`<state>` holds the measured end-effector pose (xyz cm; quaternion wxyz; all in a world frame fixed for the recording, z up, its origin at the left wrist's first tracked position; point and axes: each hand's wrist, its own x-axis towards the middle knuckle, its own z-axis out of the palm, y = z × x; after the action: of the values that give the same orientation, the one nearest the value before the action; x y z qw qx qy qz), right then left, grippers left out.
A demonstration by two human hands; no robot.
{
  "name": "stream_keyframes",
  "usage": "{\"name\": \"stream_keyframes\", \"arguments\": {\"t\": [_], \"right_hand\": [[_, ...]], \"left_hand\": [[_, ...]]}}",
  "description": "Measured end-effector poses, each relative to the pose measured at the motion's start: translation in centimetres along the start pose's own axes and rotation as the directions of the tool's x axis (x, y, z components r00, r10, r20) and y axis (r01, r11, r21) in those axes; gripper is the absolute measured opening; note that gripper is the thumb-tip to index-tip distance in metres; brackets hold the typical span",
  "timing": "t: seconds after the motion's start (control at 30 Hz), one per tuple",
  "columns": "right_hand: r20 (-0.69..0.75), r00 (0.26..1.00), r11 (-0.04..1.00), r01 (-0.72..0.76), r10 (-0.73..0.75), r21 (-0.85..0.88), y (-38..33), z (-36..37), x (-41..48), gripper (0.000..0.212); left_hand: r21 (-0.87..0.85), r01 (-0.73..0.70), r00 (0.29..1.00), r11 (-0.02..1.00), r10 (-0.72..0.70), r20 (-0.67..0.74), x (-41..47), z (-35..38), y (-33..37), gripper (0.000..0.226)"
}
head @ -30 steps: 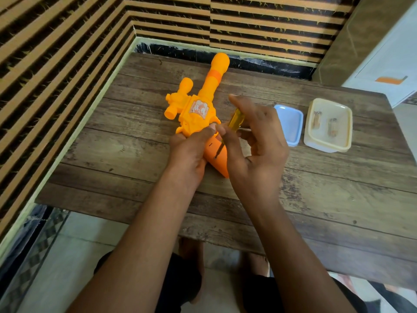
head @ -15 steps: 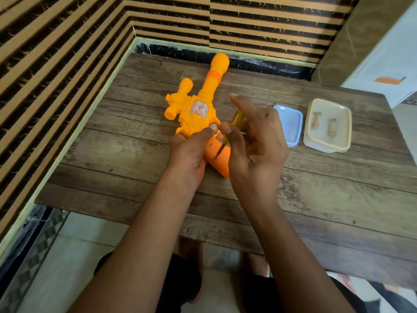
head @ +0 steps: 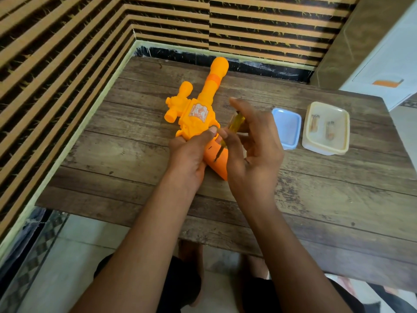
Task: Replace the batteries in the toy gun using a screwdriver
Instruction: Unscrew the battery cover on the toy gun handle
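Toward the far left corner of the table point(head: 316, 199), the toy gun point(head: 198, 114) lies unmoved, its long axis running near to far, barrel toward the far edge. The left hand point(head: 189, 154) grips it by the handle; the right hand point(head: 255, 150) pinches the screwdriver point(head: 235, 122), hold slightly shifted since a moment ago, so unscrewing seems under way.

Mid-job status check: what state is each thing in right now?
Toy gun: lying flat on the table.
Screwdriver: tip on the gun's handle.
Left grip: holds the gun's handle.
Right grip: pinches the screwdriver.
Blue lid: off, beside container.
Container: open, two small items inside.
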<state>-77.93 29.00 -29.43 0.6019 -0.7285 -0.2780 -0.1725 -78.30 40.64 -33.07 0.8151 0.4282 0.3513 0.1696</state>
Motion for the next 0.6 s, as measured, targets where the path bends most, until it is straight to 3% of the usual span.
{"name": "stream_keyframes", "arguments": {"t": [0.13,0.6], "right_hand": [[0.004,1.000,1.000,0.020,-0.020,0.000,0.08,0.02,-0.06,0.045],[-0.043,0.998,0.992,-0.042,0.048,0.119,-0.41,0.09,-0.26,0.041]], "left_hand": [[0.009,-0.002,1.000,1.000,0.002,-0.020,0.14,0.03,-0.03,0.040],[-0.007,0.037,0.998,0.999,-0.037,-0.059,-0.75,0.35,0.76,0.037]]}}
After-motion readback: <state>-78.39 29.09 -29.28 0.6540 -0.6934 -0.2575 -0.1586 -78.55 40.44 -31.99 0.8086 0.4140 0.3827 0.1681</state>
